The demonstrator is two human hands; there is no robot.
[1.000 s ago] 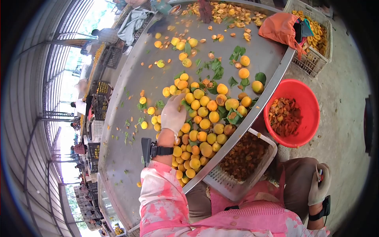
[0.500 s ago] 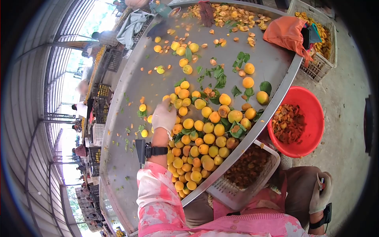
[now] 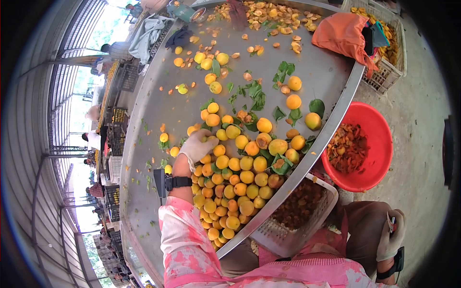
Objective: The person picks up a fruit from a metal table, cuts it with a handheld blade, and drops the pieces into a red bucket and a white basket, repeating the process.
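Apricots [image 3: 246, 163] lie heaped along the near edge of the metal table [image 3: 158, 108], with green leaves among them. At the heap's upper left, my gloved left hand [image 3: 196, 147] is curled palm-down, its fingers closed round a yellow-green apricot [image 3: 210, 139]. Other fruit touches or sits close to those fingers. My gloved right hand [image 3: 390, 240] rests by my knee at the lower right, closed on a small knife [image 3: 393, 224]; only its red part and a bit of metal show. That hand is well away from the fruit.
A red basin [image 3: 384, 161] of cut, brownish fruit stands right of the table. A white basket [image 3: 331, 194] of dark pieces sits by my lap. Halved apricots [image 3: 264, 14] cover the far end, near an orange bag [image 3: 341, 36] and a crate [image 3: 384, 79]. People work at left.
The view has shifted, so the table's contents appear lower-left or higher. My left hand's fingers have closed round an apricot at the heap's edge. My right hand stays in place with the knife.
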